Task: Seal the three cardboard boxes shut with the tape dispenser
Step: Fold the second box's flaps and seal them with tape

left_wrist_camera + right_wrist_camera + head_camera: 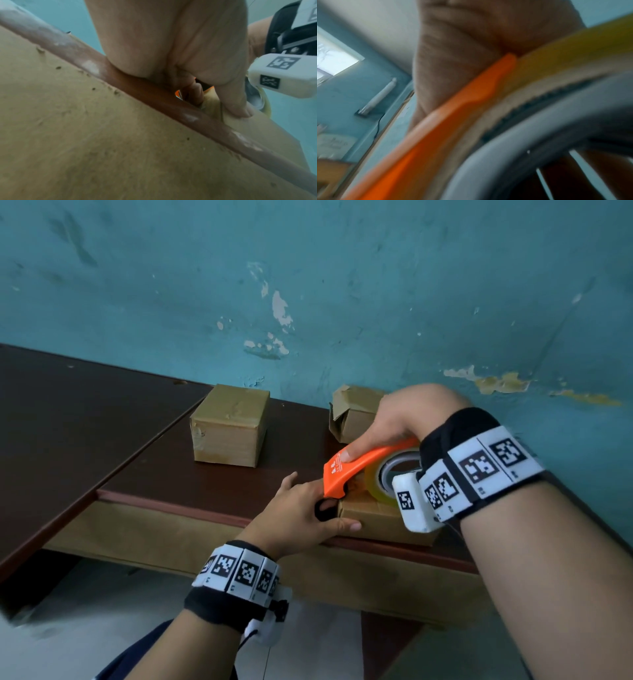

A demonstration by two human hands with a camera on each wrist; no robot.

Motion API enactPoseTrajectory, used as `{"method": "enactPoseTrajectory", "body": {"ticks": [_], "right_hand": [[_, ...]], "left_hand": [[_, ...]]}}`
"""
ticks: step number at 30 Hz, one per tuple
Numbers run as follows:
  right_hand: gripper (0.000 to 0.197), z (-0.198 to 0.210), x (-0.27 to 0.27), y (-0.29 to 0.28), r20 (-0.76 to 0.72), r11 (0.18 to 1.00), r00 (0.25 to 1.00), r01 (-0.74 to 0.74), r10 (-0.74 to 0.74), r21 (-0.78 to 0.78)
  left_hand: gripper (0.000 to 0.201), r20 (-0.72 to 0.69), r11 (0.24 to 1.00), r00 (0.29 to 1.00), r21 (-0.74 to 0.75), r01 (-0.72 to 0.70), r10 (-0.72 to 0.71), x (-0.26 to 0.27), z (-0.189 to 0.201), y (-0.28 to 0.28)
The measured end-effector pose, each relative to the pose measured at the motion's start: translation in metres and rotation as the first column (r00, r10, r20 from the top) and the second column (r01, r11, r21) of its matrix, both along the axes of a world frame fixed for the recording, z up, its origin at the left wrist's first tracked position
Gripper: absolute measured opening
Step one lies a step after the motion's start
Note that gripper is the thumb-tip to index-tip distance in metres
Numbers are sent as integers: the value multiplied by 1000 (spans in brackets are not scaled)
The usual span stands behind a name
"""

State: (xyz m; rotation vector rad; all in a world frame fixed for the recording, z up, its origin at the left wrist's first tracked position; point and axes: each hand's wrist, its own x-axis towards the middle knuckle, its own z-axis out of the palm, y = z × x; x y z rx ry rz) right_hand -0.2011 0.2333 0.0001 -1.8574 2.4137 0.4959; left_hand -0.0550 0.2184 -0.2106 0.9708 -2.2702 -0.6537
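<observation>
A small cardboard box (373, 520) stands at the table's near edge. My right hand (397, 419) grips the orange tape dispenser (349, 470) with its yellowish tape roll (376, 477), its front end resting on the box top. My left hand (308, 511) holds the box's left end, thumb along the front face. In the left wrist view the thumb (235, 102) presses on the box (257, 129). The right wrist view is filled by the dispenser (436, 135) and roll (556, 56). A closed taped box (229, 426) sits farther back, and a box with raised flaps (352, 412) stands behind my right hand.
The dark brown table (102, 419) runs along a teal wall (308, 285) with peeling paint. Its reddish front edge (154, 94) lies under my left palm. Below the table the floor (102, 611) is pale.
</observation>
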Motion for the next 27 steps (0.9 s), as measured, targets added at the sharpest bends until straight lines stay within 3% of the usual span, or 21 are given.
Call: {"method": "enactPoseTrajectory", "body": {"ticks": [3,5,8,13,17,23,27], "right_hand": [[91,3,1,-9,-58,995,997,-37,42,90],[96,3,-5,-13,6,991,999,-53,53,123],[81,-2,-16,-14,157,995,985,-76,65,69],[69,-5,-28,-6,201,992,971,-121,125,-32],[63,-2,-32,-4,197,991,971,-134,135,-19],[69,0,-44,-6,201,991,971,-134,127,23],[81,1,-44,-8,176,990,976,-136,128,39]], "left_hand": [[52,3,1000,1000,-20,14,-14,0,-1,0],[48,5,998,999,-52,37,-37,1,0,1],[61,9,993,998,-100,64,-63,1,0,2],[74,8,977,994,-181,109,-109,2,0,0],[61,20,967,989,-211,145,-144,2,2,-2],[39,8,969,991,-206,134,-136,-1,1,-3],[35,-4,971,990,-197,139,-142,-2,1,-2]]}}
